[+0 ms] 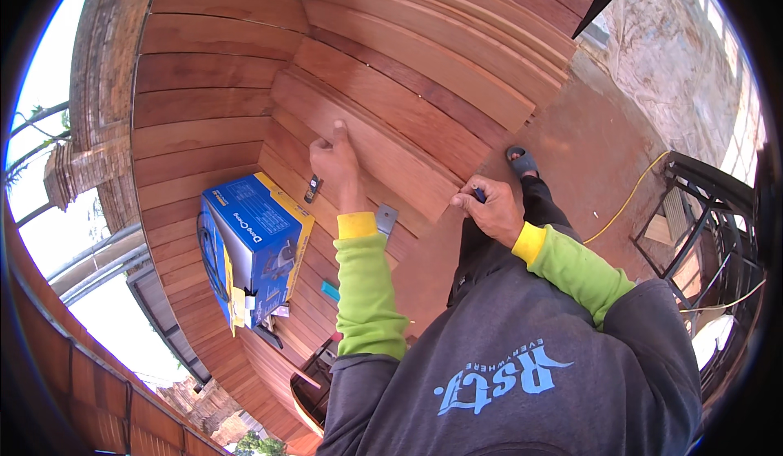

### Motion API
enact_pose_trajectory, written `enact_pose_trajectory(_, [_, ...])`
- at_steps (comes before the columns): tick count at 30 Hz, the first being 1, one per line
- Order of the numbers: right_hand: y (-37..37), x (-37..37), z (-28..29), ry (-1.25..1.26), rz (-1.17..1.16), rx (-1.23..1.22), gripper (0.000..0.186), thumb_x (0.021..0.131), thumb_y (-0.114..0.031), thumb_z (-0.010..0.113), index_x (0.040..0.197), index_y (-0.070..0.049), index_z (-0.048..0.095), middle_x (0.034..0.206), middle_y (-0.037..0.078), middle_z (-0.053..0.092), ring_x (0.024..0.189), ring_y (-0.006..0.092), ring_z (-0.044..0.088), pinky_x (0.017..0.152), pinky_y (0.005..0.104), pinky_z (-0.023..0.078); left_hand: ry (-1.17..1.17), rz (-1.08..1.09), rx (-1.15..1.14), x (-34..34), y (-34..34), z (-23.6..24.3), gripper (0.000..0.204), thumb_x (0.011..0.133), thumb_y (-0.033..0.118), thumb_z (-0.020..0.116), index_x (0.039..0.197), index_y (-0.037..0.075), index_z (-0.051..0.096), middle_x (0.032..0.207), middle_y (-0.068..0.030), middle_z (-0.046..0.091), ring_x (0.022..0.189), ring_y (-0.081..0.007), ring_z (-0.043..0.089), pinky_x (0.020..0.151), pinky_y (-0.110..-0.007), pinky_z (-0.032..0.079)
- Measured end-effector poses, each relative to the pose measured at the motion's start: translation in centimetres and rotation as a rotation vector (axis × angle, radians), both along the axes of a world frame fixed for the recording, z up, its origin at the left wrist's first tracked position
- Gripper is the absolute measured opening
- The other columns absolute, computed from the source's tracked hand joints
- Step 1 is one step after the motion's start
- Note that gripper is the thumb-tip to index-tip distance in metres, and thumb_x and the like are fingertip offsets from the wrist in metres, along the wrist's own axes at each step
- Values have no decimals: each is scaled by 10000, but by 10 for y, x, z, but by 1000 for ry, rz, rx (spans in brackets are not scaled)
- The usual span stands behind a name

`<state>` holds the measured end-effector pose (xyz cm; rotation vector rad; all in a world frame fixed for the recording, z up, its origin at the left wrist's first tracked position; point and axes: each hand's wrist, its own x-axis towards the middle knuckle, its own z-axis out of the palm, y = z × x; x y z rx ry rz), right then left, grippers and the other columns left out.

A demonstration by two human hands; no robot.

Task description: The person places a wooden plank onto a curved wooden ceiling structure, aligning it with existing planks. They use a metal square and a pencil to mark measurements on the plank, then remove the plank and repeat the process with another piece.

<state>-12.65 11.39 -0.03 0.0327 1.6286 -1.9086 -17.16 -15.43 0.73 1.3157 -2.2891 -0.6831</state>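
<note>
A reddish-brown wooden board (371, 142) lies slantwise in front of me on other planks. My left hand (333, 162) is closed at its near long edge, with the thumb laid on the top face and the curled fingers partly hidden. At the board's right end, my right hand (496, 211) pinches a short dark-blue pen-like stick (479, 194), and its fingertips touch the board's corner. Beside my left wrist lie a small black tool (312, 188) with a light mark and a grey metal plate (387, 218).
A blue and yellow cardboard box (261, 240) stands left of my left arm. Long boards (432, 40) are stacked at the far side. My sandalled foot (522, 161) is on the brown floor (583, 142). A yellow cord (632, 203) runs toward a black metal frame (693, 228) at right.
</note>
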Motion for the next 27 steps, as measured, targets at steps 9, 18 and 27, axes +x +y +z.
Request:
enact_pose_trajectory(9, [4, 1, -19, 26, -1, 176, 356, 790, -237, 807, 689, -20, 544, 578, 7, 456, 579, 70, 405, 498, 277, 383, -7, -9, 4, -3, 8, 4, 570, 775, 418, 774, 858, -126, 623, 780, -186, 654, 732, -263, 609, 704, -376, 487])
enact_pose_trajectory(18, [3, 2, -24, -7, 4, 97, 337, 804, -216, 793, 702, -22, 537, 593, -10, 473, 588, 67, 413, 508, 279, 394, 9, -33, -81, 0, 5, -4, 560, 768, 423, 772, 822, -109, 604, 716, -200, 639, 676, -299, 613, 661, -407, 483])
enact_pose_trajectory(27, [4, -1, -22, -34, 32, 97, 326, 808, -220, 786, 710, -20, 548, 597, -13, 477, 588, 65, 429, 513, 273, 398, 5, -26, -88, 0, 5, -6, 536, 781, 404, 766, 817, -104, 599, 717, -203, 638, 682, -303, 616, 664, -408, 483])
